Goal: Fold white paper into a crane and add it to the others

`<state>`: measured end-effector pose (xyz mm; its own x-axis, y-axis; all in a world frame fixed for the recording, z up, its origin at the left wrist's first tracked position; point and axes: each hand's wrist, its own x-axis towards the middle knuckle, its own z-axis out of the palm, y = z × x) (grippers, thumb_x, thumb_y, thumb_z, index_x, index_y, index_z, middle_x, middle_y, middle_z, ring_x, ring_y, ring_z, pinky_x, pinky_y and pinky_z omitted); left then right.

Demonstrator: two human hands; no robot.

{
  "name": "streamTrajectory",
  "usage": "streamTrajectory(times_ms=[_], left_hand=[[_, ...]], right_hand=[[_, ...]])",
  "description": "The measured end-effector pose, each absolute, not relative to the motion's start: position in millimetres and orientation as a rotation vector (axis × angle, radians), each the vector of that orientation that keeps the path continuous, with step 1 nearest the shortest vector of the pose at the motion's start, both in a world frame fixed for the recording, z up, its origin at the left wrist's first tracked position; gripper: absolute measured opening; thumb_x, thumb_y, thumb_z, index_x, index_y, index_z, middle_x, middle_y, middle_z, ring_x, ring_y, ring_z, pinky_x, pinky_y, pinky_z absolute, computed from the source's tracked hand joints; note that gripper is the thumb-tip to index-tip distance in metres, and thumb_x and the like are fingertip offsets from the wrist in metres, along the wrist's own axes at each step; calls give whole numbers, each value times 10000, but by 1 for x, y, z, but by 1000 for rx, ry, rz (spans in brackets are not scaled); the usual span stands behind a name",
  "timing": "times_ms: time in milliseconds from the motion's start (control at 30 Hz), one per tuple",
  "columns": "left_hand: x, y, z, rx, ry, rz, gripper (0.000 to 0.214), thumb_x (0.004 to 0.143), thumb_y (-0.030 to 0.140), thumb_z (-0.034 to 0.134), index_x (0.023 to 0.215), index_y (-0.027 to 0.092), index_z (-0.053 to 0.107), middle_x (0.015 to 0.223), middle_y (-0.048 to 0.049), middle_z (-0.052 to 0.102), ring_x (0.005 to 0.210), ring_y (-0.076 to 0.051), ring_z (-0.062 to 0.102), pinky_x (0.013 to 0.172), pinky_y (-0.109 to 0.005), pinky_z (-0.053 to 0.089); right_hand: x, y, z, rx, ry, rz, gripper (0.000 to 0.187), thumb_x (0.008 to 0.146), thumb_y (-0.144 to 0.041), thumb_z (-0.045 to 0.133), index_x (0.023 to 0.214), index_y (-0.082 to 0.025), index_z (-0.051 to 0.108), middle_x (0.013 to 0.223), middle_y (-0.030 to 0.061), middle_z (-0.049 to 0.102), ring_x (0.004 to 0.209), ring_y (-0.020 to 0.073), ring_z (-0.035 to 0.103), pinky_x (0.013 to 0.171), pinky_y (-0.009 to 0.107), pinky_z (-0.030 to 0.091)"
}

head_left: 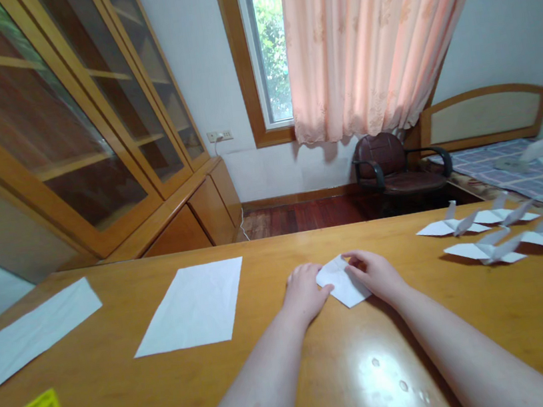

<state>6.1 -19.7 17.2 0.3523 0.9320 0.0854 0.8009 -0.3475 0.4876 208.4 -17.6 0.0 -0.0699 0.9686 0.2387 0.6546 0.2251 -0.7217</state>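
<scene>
The step in hand looks like folding or creasing a small piece of paper. The folded paper (343,284) lies on the table (178,405) between the fingers of both hands. The left hand (307,293) rests at its left edge, forefinger and thumb parted, the thumb tip over the paper's margin. The right hand (375,273) has its thumb and forefinger bent close together at the far right edge; whether they pinch a layer cannot be told.

To fold cleanly, the left fingers should anchor the paper against the wood while the right fingertips line up edges and corners before any pressure goes on. A crease is best started beside the holding thumb and run outward with a firm nail, since small layers slip easily and crooked folds are hard to undo. The flat sheet (195,305) left of the left fingers and the paper birds (498,250) right of the right fingers lie well apart, leaving the wrists room to turn.
</scene>
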Motion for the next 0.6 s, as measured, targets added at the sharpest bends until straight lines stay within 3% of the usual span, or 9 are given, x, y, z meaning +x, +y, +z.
streamTrajectory(times_ms=[600], left_hand=[[6, -20, 19, 2267, 1528, 481, 416, 749, 374, 630, 1131, 222, 574, 1147, -55, 601, 1108, -236, 497, 973, -357, 361]], right_hand=[[209, -17, -1, -1447, -1851, 572, 254, 788, -264, 523, 981, -203, 677, 906, 64, 678, 833, 194, 607, 790, 332, 467]])
